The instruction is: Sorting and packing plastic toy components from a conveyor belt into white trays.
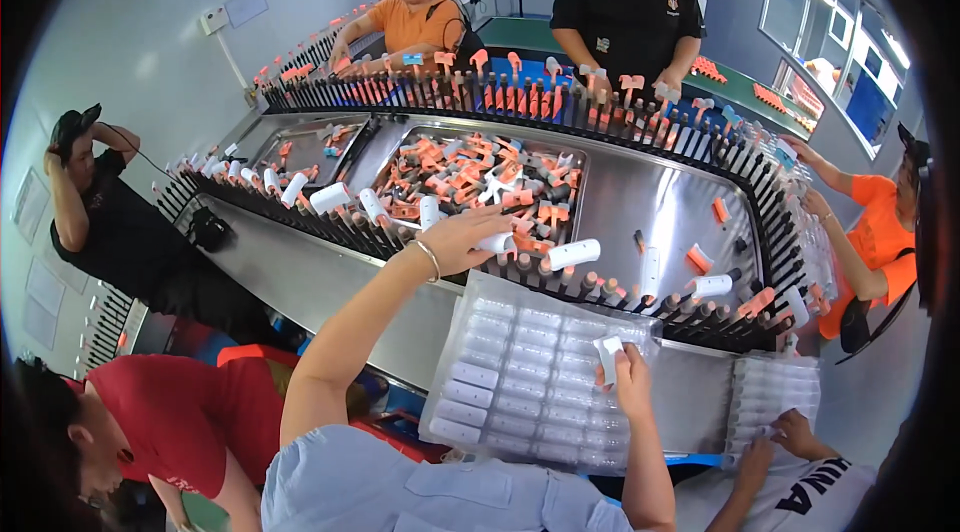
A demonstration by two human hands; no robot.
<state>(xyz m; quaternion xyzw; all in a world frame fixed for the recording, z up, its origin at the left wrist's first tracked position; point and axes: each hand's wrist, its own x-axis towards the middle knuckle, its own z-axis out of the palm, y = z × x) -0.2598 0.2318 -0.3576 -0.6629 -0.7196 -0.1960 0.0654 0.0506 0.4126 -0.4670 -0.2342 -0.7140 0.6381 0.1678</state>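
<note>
My left hand [462, 240], a bracelet at its wrist, reaches over the row of black pegs. Its fingers are closed on a white plastic tube [496, 243] at the rack. Above the clear blister tray [535, 324], my right hand [632, 384] pinches a small white plastic shell [607, 356]. The tray lies in front of me across the metal table's near edge. Several white shells [466, 394] fill pockets in its lower left; the other pockets look transparent. More white tubes, such as this lying tube [573, 253], rest along the pegs.
A metal basin [480, 157] beyond the pegs holds a heap of orange, grey and white parts. Pegs [440, 90] ring the table. Co-workers stand around it: a person in red [190, 422] bends at my left, and another's hands [775, 442] touch a second blister tray [765, 387] at right.
</note>
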